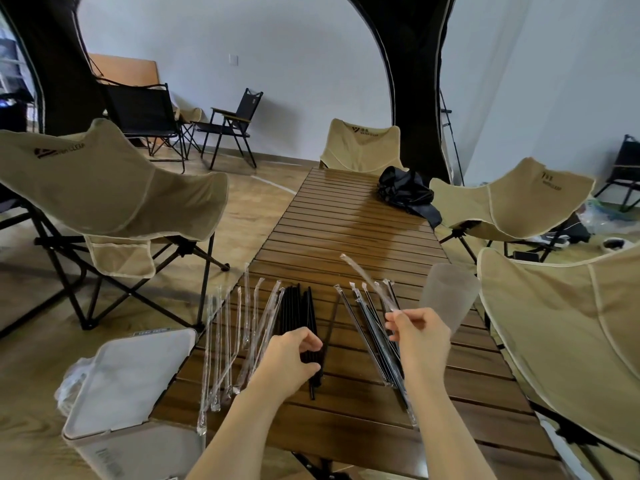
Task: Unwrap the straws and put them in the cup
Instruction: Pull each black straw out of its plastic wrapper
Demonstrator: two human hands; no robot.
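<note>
A bundle of bare black straws (298, 308) lies on the slatted wooden table (346, 230); my left hand (292, 355) grips the bundle near its lower end. My right hand (417, 336) pinches an empty clear wrapper (367, 280) that points up and away to the left. Under that hand lie several wrapped black straws (372, 337). A frosted translucent cup (448, 296) stands at the table's right edge, just beyond my right hand. Several empty clear wrappers (239, 337) lie spread at the table's left edge.
A white lidded bin (128, 382) stands on the floor left of the table. Beige folding chairs (114, 188) surround the table, one (568, 327) close on the right. A crumpled black bag (407, 194) lies at the table's far right.
</note>
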